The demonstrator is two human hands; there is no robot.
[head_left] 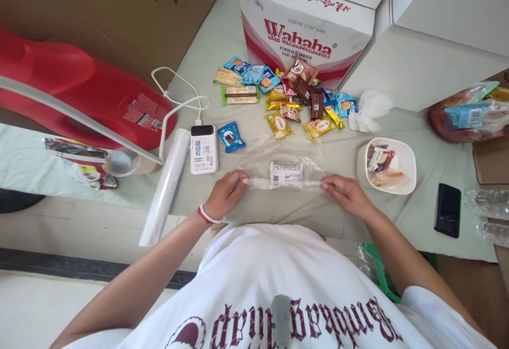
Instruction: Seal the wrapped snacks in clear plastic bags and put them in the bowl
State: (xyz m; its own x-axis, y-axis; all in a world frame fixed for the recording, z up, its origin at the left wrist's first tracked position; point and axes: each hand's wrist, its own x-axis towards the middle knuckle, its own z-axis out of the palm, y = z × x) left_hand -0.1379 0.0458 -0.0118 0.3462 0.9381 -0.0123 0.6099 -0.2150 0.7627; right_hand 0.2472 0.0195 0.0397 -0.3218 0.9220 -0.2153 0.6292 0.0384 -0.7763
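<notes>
The left hand (227, 195), a beaded bracelet (209, 216) at its wrist, pinches 1 end of a clear film (310, 171) between thumb and fingers, while the right hand (349, 194) grips the other end the same way, the near edge drawn straight between the 2. A white packet (286, 175) lies midway between the hands, amid the film; whether it sits inside or on top is hard to tell. A hard pull could tear the thin sheet, and lifting 1 hand above the other could send the packet sliding sideways. The film's wrinkled far side could also cling to itself. Just beyond, a blue packet (231, 137) rests apart from a heap of snacks (292, 97) before a Wahaha carton (306, 31). Left of the hands lie a power bank (204, 153), its cord (164, 110) plugged in, and a plastic roll (165, 190) whose near end juts past the cloth's edge; a leftward swing of the forearm could knock the roll to the floor. To the right stand a white bowl (361, 167) holding wrappers (382, 159) and, farther out, a black phone (448, 210) on the pale cloth (415, 224).
</notes>
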